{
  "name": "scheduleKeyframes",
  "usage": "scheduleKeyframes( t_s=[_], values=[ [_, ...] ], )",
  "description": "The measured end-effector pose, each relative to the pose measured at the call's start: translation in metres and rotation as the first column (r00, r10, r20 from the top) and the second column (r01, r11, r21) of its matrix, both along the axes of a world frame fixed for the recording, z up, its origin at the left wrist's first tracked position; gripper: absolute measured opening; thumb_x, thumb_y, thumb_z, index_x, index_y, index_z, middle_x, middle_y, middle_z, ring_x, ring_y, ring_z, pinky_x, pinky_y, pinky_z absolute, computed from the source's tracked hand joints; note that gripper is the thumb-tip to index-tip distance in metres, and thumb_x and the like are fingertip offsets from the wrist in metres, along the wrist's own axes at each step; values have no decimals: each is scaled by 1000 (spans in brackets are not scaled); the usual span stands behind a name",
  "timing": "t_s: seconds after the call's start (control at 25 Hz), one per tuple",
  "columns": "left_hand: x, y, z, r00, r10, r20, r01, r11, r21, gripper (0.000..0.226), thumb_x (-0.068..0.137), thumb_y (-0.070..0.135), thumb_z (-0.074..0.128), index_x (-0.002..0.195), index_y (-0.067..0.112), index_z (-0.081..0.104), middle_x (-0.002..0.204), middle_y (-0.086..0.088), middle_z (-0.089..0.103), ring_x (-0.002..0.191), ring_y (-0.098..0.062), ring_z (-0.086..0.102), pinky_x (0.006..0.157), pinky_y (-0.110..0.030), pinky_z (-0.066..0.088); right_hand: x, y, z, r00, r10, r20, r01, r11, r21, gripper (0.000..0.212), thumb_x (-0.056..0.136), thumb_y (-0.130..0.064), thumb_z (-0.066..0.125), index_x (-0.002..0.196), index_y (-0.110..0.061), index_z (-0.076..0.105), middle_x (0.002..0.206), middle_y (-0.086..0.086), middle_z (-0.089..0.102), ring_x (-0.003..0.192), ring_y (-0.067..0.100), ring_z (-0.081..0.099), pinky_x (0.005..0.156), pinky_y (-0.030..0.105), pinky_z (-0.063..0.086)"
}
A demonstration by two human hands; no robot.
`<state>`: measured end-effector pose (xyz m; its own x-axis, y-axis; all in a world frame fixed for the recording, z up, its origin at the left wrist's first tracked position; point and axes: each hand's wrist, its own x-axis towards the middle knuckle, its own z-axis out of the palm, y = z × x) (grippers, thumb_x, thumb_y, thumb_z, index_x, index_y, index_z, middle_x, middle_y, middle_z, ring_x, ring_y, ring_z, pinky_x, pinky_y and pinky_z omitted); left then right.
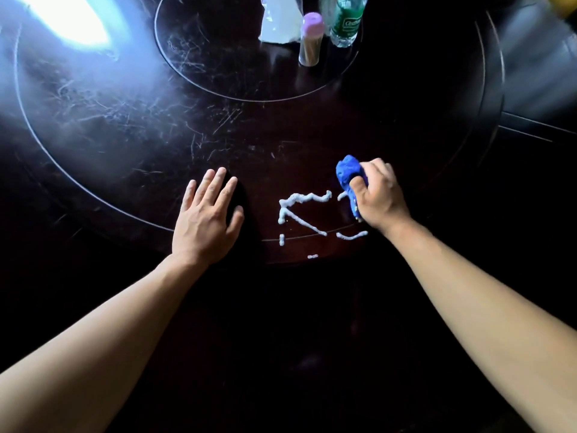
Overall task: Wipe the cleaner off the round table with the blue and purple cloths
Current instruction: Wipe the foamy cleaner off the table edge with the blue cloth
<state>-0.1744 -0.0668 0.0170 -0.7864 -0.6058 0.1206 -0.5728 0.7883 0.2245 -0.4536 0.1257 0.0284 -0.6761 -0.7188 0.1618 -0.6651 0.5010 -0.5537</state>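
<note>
At the near edge of the dark table (406,126), our right hand (379,195) grips the bunched blue cloth (348,171), touching the right end of the white cleaner (299,210). Our left hand (206,220) lies flat, fingers straight; any purple cloth beneath it we cannot make out. The cloth looks soft and light, best held wadded, its long axis running away from us.

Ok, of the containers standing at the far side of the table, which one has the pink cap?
The slim tan container, standing nearest the person. The clear bottle right of it carries a green label, and its cap is out of frame.
</note>
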Motion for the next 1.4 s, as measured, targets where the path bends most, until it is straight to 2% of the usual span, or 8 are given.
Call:
scheduleKeyframes(
  t_s=[0.4,0.56,0.68,0.76,0.96,1.16,1.32,1.4],
  values=[
    [8,-9,0,1000,-6,5,6,1000,-7,62,98,44,35,154,18,39,165,-7,29,155,-22,21,127,-48,15,146,5,5,911,398,108,-394,917,-59,74,96,-62,19,107,-4,63,99,9,57,90,25,51,86,33,42],
    [8,-9,1,1000,-8,6,8,1000,-6,61,99,43,36,155,19,38,165,-7,29,156,-22,20,127,-48,15,99,-3,24,985,85,151,-49,973,-226,50,94,-46,40,90,-2,62,92,12,55,81,20,52,77,33,43],
    [7,-8,2,1000,-7,8,7,1000,2,61,99,44,36,155,18,38,166,-7,29,156,-22,19,127,-48,14,47,-18,24,962,-203,185,226,967,-116,44,85,-37,37,90,0,61,98,18,58,90,29,57,80,31,38],
    [6,-5,1,1000,-4,9,4,1000,4,62,99,44,35,155,18,38,166,-7,29,156,-22,19,127,-48,14,32,-32,19,956,-231,178,239,971,-22,48,85,-39,34,94,-1,62,105,18,60,100,35,57,84,30,38],
    [3,-4,2,1000,-14,10,14,1000,12,63,97,42,32,155,18,38,165,-8,29,156,-23,20,127,-49,14,67,-87,14,988,151,26,-153,982,113,64,79,-50,26,92,-1,64,99,23,63,93,39,57,85,44,43],
    [11,-13,-2,999,-39,-12,39,999,22,58,97,26,31,153,16,42,164,-8,31,155,-25,23,127,-48,15,133,-63,17,751,655,88,-660,739,136,43,81,-45,38,75,-9,60,80,9,58,79,28,53,79,39,40],
    [14,-16,-2,999,-41,-21,42,999,8,57,97,24,31,152,16,43,164,-8,33,154,-25,24,127,-48,16,151,-6,20,563,821,90,-824,552,128,32,83,-38,47,69,-11,56,74,5,54,74,24,51,75,34,39],
    [14,-16,-2,999,-40,-20,40,999,10,57,97,23,32,152,16,43,164,-8,33,154,-24,24,127,-48,15,142,11,29,628,763,155,-777,626,70,27,81,-37,48,66,-14,51,71,1,50,71,18,47,71,35,40]
  ],
)
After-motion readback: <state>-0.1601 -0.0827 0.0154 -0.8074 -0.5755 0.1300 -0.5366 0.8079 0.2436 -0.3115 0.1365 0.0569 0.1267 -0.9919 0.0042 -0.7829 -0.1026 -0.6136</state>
